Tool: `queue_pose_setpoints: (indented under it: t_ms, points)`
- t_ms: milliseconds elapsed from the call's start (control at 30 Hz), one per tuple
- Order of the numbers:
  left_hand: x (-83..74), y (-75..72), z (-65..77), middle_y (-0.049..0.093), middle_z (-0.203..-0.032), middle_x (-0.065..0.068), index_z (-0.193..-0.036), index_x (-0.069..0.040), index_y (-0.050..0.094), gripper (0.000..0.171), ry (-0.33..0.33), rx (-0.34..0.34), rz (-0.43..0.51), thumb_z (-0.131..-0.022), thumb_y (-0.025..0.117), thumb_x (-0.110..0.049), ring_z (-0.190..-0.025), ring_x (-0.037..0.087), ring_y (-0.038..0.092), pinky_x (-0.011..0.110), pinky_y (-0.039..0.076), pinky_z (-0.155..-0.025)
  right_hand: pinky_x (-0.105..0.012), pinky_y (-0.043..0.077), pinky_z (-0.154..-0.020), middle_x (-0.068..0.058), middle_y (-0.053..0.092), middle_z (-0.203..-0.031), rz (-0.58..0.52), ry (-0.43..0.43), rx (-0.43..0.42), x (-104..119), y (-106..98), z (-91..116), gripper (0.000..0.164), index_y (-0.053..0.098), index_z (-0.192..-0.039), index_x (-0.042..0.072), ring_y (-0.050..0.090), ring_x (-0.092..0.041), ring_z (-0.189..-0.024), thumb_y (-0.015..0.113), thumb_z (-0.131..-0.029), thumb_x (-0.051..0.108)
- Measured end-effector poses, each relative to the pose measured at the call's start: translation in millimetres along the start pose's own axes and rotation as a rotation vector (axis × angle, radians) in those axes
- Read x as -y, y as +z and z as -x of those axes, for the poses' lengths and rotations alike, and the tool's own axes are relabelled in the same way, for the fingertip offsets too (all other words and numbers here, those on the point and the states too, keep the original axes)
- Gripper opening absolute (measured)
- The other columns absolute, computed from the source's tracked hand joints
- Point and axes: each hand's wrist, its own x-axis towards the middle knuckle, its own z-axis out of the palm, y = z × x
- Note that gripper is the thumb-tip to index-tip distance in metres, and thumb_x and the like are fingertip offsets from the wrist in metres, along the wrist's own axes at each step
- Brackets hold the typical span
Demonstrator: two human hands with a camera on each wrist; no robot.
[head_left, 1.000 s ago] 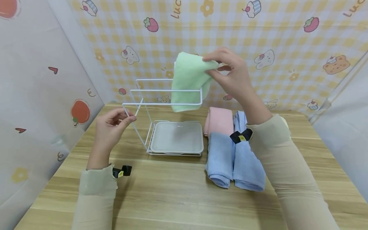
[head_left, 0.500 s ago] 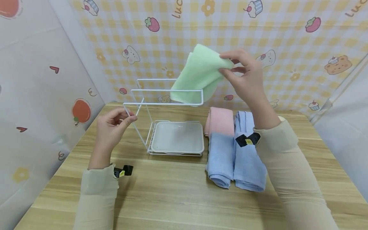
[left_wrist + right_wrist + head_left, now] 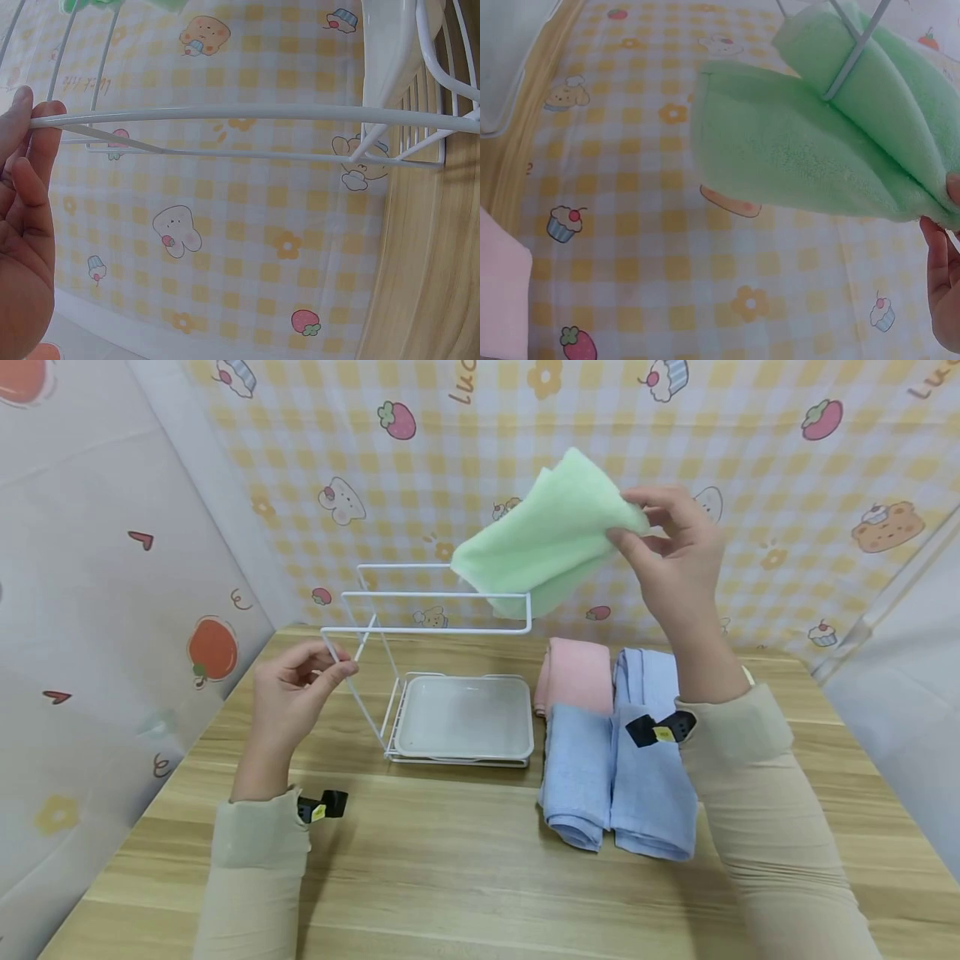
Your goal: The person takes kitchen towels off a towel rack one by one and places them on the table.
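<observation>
A white wire towel rack (image 3: pixel 435 630) stands on the table, a pale tray (image 3: pixel 465 718) in its base. My left hand (image 3: pixel 292 702) grips the rack's front left upright between thumb and fingers; the left wrist view shows the hand (image 3: pixel 26 202) around the white bar (image 3: pixel 247 114). My right hand (image 3: pixel 678 560) pinches one end of a folded green towel (image 3: pixel 555 527), up at the right of the rack. The towel's lower left end slants down over the rack's top rails. In the right wrist view a rail end (image 3: pixel 847 67) lies between the folds of the towel (image 3: pixel 787 142).
Right of the rack lie a folded pink towel (image 3: pixel 577 672) and two blue towels (image 3: pixel 577 768), (image 3: pixel 652 785). Something pale yellow shows partly behind the right sleeve (image 3: pixel 772 802). A checked cloth backdrop (image 3: pixel 420 493) rises behind the wooden table (image 3: pixel 420 877).
My right hand has moved right, drawing the green towel along the rails from hanging down to a slant toward the rack's right end. My left hand keeps its hold.
</observation>
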Motion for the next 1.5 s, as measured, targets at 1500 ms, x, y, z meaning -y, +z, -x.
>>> queue_pose_setpoints:
  t_ms: [1500]
  points:
    - [-1.8, 0.4, 0.9, 0.068, -0.074, -0.024, -0.084, 0.009, 0.068, 0.007, -0.032, -0.012, -0.032, -0.081, 0.073, 0.013, -0.062, -0.005, 0.057, 0.011, 0.041, -0.052, -0.02, 0.059, -0.076, -0.006, 0.069, -0.111, -0.295, 0.495, -0.149, -27, -111, 48, 0.027, 0.07, -0.107, -0.007, 0.074, -0.013, -0.084, 0.066, -0.083, -0.018]
